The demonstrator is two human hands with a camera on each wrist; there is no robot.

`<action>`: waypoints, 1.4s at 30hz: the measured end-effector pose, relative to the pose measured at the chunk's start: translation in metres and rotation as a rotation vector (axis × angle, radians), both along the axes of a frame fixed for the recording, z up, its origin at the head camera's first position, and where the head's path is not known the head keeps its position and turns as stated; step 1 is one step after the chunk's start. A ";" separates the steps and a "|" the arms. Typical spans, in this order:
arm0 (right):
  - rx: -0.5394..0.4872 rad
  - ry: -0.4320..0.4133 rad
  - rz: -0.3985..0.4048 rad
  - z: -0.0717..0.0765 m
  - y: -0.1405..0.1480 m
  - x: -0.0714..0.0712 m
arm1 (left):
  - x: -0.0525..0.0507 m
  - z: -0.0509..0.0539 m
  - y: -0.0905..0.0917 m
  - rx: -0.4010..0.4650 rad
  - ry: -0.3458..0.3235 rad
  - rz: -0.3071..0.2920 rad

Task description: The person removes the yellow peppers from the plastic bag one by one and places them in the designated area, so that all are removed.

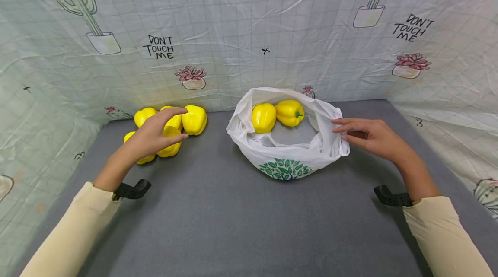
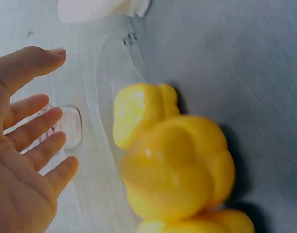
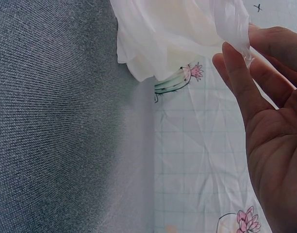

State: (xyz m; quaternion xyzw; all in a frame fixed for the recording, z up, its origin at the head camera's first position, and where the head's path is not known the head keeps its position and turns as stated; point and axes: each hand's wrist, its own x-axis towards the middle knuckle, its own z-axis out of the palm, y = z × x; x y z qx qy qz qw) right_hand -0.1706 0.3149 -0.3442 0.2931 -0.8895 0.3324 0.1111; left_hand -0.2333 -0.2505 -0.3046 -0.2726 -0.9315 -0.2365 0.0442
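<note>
A white plastic bag (image 1: pixel 288 162) with a green leaf print stands with its mouth spread wide. Inside it lie two yellow bell peppers, one blocky pepper (image 1: pixel 263 118) and one pepper with a green stem (image 1: pixel 288 113). My right hand (image 1: pixel 371 136) pinches the bag's right rim between thumb and fingers, as the right wrist view also shows. Over on the left, my left hand (image 1: pixel 149 138) hovers above several yellow bell peppers (image 1: pixel 196 120), thumb and fingers spread, holding nothing. The left wrist view has its palm (image 2: pixel 22 179) beside the peppers (image 2: pixel 177 165), partly hiding them in the head view.
Everything stands on a grey cloth-covered table (image 1: pixel 241 225). A pale curtain (image 1: pixel 241 30) printed with cacti and lettering hangs close behind the bag and peppers, and also along both sides. Each wrist wears a black band, the left band (image 1: pixel 134 189) and the right band (image 1: pixel 391 197).
</note>
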 end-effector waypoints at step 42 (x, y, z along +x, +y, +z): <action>0.013 0.039 0.026 0.006 -0.005 -0.003 | -0.058 0.033 0.202 -0.158 -0.231 -0.251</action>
